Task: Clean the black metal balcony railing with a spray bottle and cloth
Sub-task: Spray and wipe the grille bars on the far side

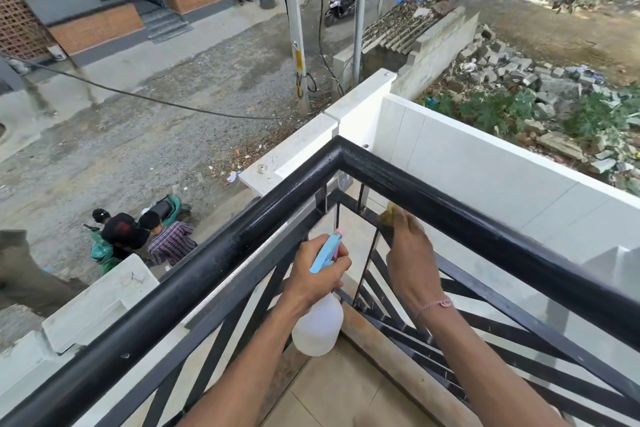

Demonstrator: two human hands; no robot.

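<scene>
The black metal balcony railing (pixel 242 239) forms a corner at upper centre, with a thick glossy top rail and slanted thin bars below. My left hand (pixel 317 274) grips the spray bottle (pixel 318 322), a translucent white bottle with a blue and pink trigger head pointing up toward the corner. My right hand (pixel 412 253) presses a yellowish cloth (pixel 388 215) against a lower bar just under the right-hand top rail. Most of the cloth is hidden by my fingers.
Beige floor tiles (pixel 332 392) lie inside the balcony corner. A white ledge and white wall (pixel 467 163) run beyond the railing. Down on the street are two people beside a green scooter (pixel 166 208), a utility pole (pixel 294 28) and cables.
</scene>
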